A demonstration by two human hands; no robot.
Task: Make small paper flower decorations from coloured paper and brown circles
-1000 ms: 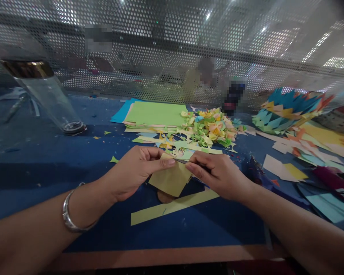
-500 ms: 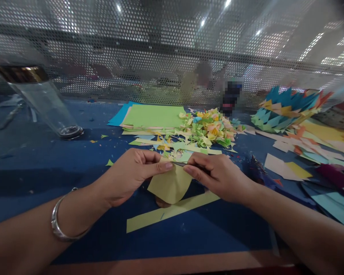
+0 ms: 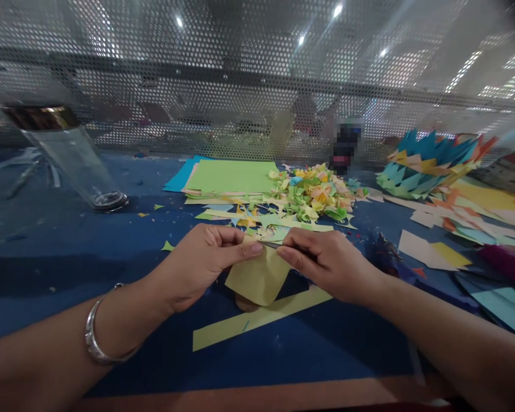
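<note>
My left hand [image 3: 208, 260] is closed, pinching the top edge of a pale yellow piece of paper [image 3: 260, 280] between thumb and fingers. The paper bends and hangs below my hands. My right hand [image 3: 321, 260] is closed around a thin, dark, pointed tool [image 3: 270, 244]; most of it is hidden in the fingers, so its kind does not show. The tool's tip lies along the paper's top edge, close to my left thumb. Under the sheet, a pale yellow paper strip [image 3: 214, 336] with a short blue mark lies on the blue table. A brownish rounded thing [image 3: 245, 304] peeks out beneath the sheet.
Beyond my hands are a stack of coloured paper [image 3: 238, 176] and a heap of folded paper pieces [image 3: 321, 191]. A glass bottle [image 3: 83, 166] stands at left. A folded-paper basket [image 3: 427, 166] and paper offcuts [image 3: 424, 250] are at right. Perforated metal [image 3: 223, 97] rises behind.
The view has shifted slightly, moving the scene a little right and down. Both hands keep their grips, and the hanging paper's lower edge has bent a little differently.
</note>
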